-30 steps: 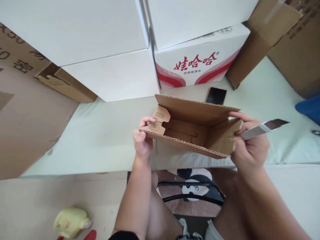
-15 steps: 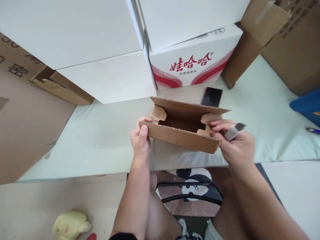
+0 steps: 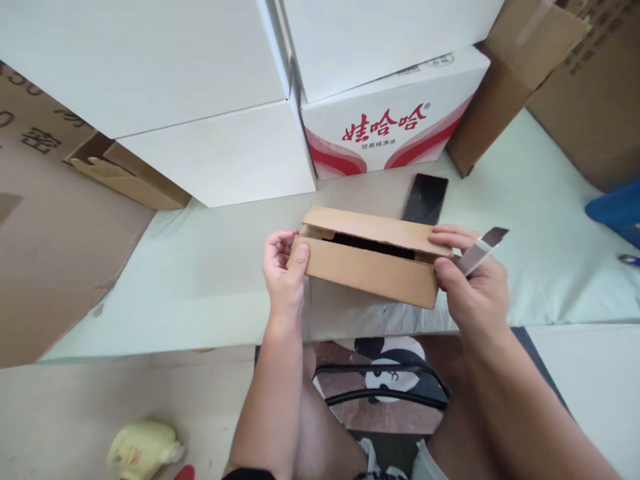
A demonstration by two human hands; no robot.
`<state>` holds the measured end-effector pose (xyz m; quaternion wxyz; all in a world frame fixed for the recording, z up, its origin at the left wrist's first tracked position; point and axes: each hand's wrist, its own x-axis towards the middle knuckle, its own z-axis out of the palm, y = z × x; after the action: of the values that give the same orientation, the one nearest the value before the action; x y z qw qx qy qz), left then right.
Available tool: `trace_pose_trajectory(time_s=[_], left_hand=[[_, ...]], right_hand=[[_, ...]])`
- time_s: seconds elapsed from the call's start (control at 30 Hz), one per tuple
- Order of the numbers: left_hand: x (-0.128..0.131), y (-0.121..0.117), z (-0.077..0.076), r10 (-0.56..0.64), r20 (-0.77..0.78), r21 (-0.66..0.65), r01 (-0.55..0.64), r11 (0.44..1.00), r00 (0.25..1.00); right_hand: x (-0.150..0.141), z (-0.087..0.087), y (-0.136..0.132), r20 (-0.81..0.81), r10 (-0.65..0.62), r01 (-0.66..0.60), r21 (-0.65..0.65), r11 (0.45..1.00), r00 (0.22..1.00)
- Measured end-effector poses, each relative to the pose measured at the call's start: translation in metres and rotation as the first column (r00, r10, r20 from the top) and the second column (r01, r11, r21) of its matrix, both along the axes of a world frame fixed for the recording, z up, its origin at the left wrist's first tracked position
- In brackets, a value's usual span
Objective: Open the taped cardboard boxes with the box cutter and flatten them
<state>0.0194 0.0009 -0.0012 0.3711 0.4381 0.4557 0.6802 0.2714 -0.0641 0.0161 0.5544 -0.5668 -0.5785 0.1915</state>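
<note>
A small brown cardboard box point(image 3: 370, 271) is held just above the table in front of me, tilted a little down to the right. Its long top flap point(image 3: 375, 228) leans inward, and a dark gap shows between it and the near side. My left hand point(image 3: 286, 263) grips the box's left end, thumb on the near face. At the right end, my right hand point(image 3: 470, 273) has its fingers on the far flap and its thumb at the near corner. A flat whitish-grey tool with a dark angled tip point(image 3: 483, 251) sticks out of that hand; its kind is unclear.
A black phone point(image 3: 426, 199) lies behind the box on the pale green cloth point(image 3: 215, 280). White cartons point(image 3: 220, 163) and a red-and-white water carton point(image 3: 385, 140) stand at the back. Large brown cartons point(image 3: 60, 260) flank both sides. A yellow bottle point(image 3: 143, 448) is on the floor.
The upright long flaps have folded inward, narrowing the opening. The right end flap was folded in before that. My right hand has shifted left along with the box's end.
</note>
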Motion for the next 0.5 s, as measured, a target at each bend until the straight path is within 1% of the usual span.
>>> trace_pose_trajectory(time_s=[0.13,0.2,0.27,0.33,0.43,0.5], left_hand=[[0.001,-0.001,-0.001,-0.023,0.003,-0.007,0.023,1.0,1.0],[0.001,0.0,-0.001,-0.025,-0.001,-0.017,0.025,1.0,1.0],[0.001,0.0,0.0,-0.021,-0.01,-0.018,0.021,1.0,1.0],[0.0,0.001,0.0,-0.02,-0.024,-0.014,0.019,1.0,1.0],[-0.001,0.001,0.0,-0.026,-0.022,-0.017,0.026,1.0,0.999],[-0.001,0.001,-0.001,-0.026,-0.011,-0.02,0.026,0.999,1.0]], right_hand=[[0.001,-0.001,0.001,0.044,-0.037,0.039,-0.029,0.999,0.998],[0.002,-0.003,0.001,0.07,-0.028,0.031,-0.039,0.999,0.997],[0.005,-0.007,0.001,0.097,0.045,-0.042,-0.036,0.998,0.994],[0.011,-0.009,0.001,0.121,0.15,-0.145,-0.05,0.988,0.981],[0.02,-0.009,0.001,0.138,0.29,-0.28,-0.083,0.956,0.947],[0.025,-0.008,0.001,0.172,0.345,-0.332,-0.1,0.938,0.923]])
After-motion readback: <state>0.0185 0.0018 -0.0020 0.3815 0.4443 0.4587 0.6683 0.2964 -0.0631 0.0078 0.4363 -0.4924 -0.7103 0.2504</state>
